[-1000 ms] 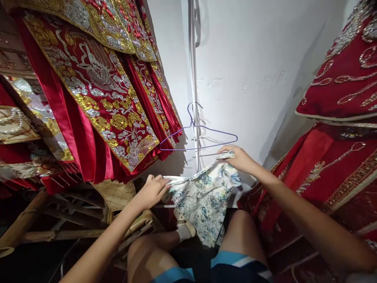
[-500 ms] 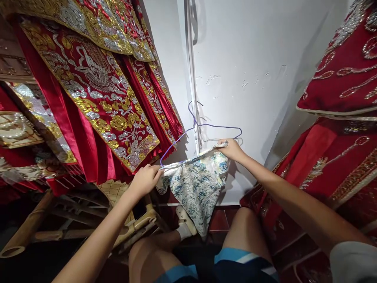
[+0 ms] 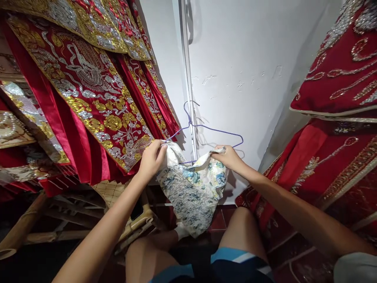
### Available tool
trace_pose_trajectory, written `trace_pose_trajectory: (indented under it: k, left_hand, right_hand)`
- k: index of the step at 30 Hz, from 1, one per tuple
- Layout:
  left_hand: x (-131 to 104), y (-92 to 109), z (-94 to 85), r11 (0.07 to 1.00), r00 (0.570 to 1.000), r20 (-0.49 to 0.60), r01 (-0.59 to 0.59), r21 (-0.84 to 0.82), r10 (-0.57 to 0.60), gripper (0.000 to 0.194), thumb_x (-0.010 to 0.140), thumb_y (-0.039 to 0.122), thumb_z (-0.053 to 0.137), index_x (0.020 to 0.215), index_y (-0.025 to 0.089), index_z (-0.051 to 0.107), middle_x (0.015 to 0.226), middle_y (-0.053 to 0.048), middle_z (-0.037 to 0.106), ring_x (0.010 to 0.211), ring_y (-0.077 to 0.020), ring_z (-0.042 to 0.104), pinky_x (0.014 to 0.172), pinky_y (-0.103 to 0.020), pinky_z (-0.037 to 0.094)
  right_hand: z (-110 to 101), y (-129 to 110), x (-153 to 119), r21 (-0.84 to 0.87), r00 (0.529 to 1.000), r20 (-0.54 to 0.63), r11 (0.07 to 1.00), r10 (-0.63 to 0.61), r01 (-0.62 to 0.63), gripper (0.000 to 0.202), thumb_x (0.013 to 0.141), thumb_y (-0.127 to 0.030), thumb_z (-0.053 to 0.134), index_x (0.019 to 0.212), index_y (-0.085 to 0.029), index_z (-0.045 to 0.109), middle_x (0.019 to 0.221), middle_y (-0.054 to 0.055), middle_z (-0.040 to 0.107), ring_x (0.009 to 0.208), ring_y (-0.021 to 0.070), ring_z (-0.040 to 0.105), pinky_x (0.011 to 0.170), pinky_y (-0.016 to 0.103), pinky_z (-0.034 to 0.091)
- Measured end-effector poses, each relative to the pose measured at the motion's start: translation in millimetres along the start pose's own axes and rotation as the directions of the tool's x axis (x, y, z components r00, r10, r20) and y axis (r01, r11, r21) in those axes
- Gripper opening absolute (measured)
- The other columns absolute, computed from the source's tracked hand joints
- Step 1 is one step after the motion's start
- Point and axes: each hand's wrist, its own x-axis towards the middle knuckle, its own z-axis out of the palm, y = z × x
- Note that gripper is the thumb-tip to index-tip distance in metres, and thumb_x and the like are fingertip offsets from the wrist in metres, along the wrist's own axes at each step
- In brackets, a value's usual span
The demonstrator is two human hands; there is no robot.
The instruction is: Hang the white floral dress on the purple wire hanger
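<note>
Between my hands hangs a white garment with a blue and yellow pattern [image 3: 188,192]; its exact kind I cannot make out. My left hand [image 3: 151,159] is closed on its left upper edge, where the cloth is drawn up to the left shoulder of a purple wire hanger [image 3: 213,129]. Pinched in my right hand [image 3: 228,157] is the right upper edge, just below the hanger's right end. The hanger's lower bar shows at the garment's opening, and its hook stands free against the wall.
Red robes with gold and silver embroidery [image 3: 97,90] hang at left. More beaded red garments [image 3: 332,90] are close on the right. A bamboo frame [image 3: 50,236] stands low at left. The white wall [image 3: 235,59], with a narrow vertical strip [image 3: 186,59], is straight ahead.
My left hand has moved up and lifted the garment's left edge onto the hanger's left shoulder. The opening now sags in the middle, showing the lower bar. My right hand has lowered slightly.
</note>
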Motion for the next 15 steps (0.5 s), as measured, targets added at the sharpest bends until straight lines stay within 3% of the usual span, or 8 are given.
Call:
trace_pose_trajectory:
  k: [3, 5, 8, 10, 12, 15]
  left_hand:
    - [12.5, 7.7, 7.1, 0.997, 0.996, -0.069, 0.051, -0.066, -0.056, 0.024, 0.097, 0.036, 0.048, 0.110, 0.019, 0.059, 0.096, -0.005, 0.069, 0.087, -0.0194, 0.064, 0.080, -0.030, 0.047]
    - [16.8, 9.4, 8.3, 0.995, 0.996, -0.061, 0.056, -0.079, -0.060, 0.026, 0.097, 0.037, 0.049, 0.113, 0.019, 0.061, 0.093, -0.005, 0.071, 0.084, -0.0189, 0.066, 0.078, -0.029, 0.047]
    - [20.1, 7.3, 6.2, 0.998, 0.997, -0.067, 0.043, -0.049, -0.046, 0.026, 0.096, 0.037, 0.050, 0.102, 0.018, 0.067, 0.086, -0.005, 0.072, 0.074, -0.0171, 0.064, 0.072, -0.027, 0.046]
    - [21.6, 5.4, 3.9, 0.999, 0.997, -0.070, 0.034, -0.021, -0.036, 0.026, 0.096, 0.036, 0.051, 0.097, 0.017, 0.068, 0.080, -0.003, 0.071, 0.068, -0.0158, 0.061, 0.068, -0.026, 0.044]
    - [23.2, 4.5, 2.1, 1.000, 0.999, -0.053, 0.012, -0.003, -0.012, 0.025, 0.096, 0.035, 0.050, 0.095, 0.017, 0.068, 0.077, -0.003, 0.069, 0.066, -0.0156, 0.060, 0.067, -0.026, 0.043]
    - [24.9, 3.4, -0.3, 0.999, 0.997, -0.062, -0.036, 0.018, 0.037, 0.026, 0.096, 0.034, 0.049, 0.091, 0.017, 0.067, 0.087, -0.006, 0.069, 0.080, -0.0185, 0.062, 0.076, -0.028, 0.045]
  right_hand:
    - [-3.3, -0.3, -4.4, -0.013, 1.000, 0.007, 1.000, -0.012, 0.012, 0.016, 0.071, -0.032, 0.063, 0.064, -0.020, 0.057, 0.063, -0.001, 0.058, 0.060, 0.0149, 0.051, 0.058, 0.027, 0.038]
    - [-10.6, 2.0, -6.6, -0.072, 0.995, -0.091, 0.997, -0.046, 0.040, 0.012, 0.071, -0.030, 0.064, 0.076, -0.020, 0.062, 0.069, 0.000, 0.062, 0.062, 0.0164, 0.055, 0.059, 0.027, 0.039]
    - [-27.6, 7.8, -4.3, -0.173, 0.947, -0.300, 0.983, -0.117, 0.067, 0.059, 0.068, -0.029, 0.071, 0.124, -0.020, 0.057, 0.078, 0.000, 0.065, 0.069, 0.0200, 0.061, 0.062, 0.028, 0.043]
    - [-41.1, 11.3, 3.0, -0.239, 0.939, -0.321, 0.970, -0.127, 0.049, 0.086, 0.066, -0.029, 0.075, 0.144, -0.017, 0.043, 0.075, 0.000, 0.065, 0.071, 0.0219, 0.063, 0.065, 0.030, 0.045]
    - [-54.2, 12.6, 13.4, -0.304, 0.960, -0.255, 0.952, -0.113, 0.031, 0.086, 0.065, -0.027, 0.076, 0.145, -0.013, 0.048, 0.076, 0.003, 0.068, 0.073, 0.0234, 0.065, 0.069, 0.032, 0.047]
    - [-71.4, 8.0, 26.0, -0.371, 0.973, -0.188, 0.927, -0.137, 0.059, 0.048, 0.068, -0.024, 0.072, 0.114, -0.012, 0.074, 0.089, 0.010, 0.075, 0.082, 0.0263, 0.068, 0.075, 0.035, 0.049]
